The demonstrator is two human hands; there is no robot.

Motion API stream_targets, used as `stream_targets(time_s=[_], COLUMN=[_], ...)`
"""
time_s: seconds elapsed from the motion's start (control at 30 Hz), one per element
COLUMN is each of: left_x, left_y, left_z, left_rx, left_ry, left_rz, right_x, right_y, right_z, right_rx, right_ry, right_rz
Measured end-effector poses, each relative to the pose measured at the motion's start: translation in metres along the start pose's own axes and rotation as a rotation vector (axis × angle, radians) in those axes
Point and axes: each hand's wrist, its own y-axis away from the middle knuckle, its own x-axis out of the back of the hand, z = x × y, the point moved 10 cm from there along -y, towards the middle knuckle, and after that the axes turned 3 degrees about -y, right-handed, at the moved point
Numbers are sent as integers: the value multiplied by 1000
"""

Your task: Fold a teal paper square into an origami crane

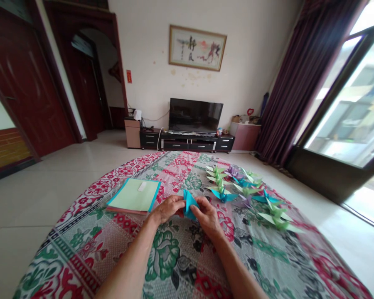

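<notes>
Paper (188,203), blue and folded, held above a flowered surface (90,236)

The piece sits near the middle of the surface, between the person's two hands, and both are closed on it. The left hand (167,209) pinches one edge with thumb and fingertips; the right hand (208,215) grips the opposite side, its thumb laid across the front. From here I can't tell whether the bottom tip touches the cloth.

Just beyond the left hand lies a stack of square sheets (127,196), pale green on top with blue showing at the edges and a small white label (142,186) on it. Past the right hand, folded cranes (247,191) in green, blue and purple stand clustered, wings spread. Across the room a dark television (195,114) rests on a low black cabinet (177,146), below a framed picture (198,47); a purple curtain (294,83) hangs by the bright window.
</notes>
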Motion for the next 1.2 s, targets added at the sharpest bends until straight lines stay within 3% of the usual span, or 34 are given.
stream_targets(time_s=[0.2,0.4,0.6,0.83,0.93,1.2], left_x=[-1,12,11,16,15,14], left_y=[-2,-5,-6,-4,-5,-11], left_z=[2,9,11,12,13,9], left_rx=[-32,-95,-124,-123,-126,-168], left_ry=[23,-42,-176,-53,-114,-299], left_rz=[-21,112,94,163,163,204], right_x=[-1,-10,-16,6,16,14], right_y=[3,5,8,2,0,0], right_z=[4,-2,3,14,12,4], right_rx=[-140,-191,-264,-234,-187,-144], right_ry=[-128,-193,-226,-275,-262,-231], right_rz=[34,-53,-124,78,157,161])
